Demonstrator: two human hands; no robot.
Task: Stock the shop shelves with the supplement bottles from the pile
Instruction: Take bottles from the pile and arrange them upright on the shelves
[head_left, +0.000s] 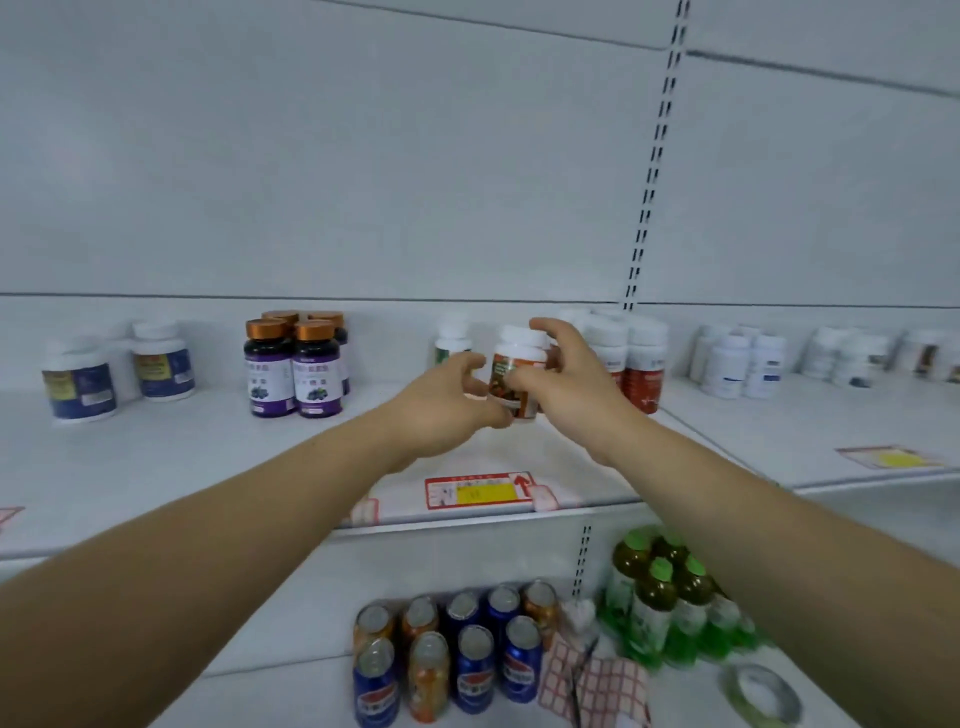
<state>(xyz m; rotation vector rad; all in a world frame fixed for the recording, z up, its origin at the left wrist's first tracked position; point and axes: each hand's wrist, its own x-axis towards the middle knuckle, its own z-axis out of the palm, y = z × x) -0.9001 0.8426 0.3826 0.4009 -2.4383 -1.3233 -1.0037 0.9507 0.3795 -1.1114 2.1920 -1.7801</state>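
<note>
Two bare forearms reach forward over a white metal shop shelf (208, 467). Both hands meet on one white-capped plastic supplement bottle with an orange-and-red label (514, 374), toward the back of the shelf, near the upright divider on its right side. The right hand (566, 379) curls round the bottle's right side, fingers over the cap. The left hand (441, 400) pinches the bottle's lower left with thumb and fingertips. The bottle looks upright or nearly so; whether its base touches the shelf cannot be told.

Just behind and to its right stands a cluster of white-capped bottles with red labels (628, 358). Further left along the back are four dark bottles with copper caps and purple labels (296, 364).

This appears to be the placing step: one bottle being set among its like. The next move likely calls for seating it flat, label forward, and letting go without nudging the neighbours.
</note>
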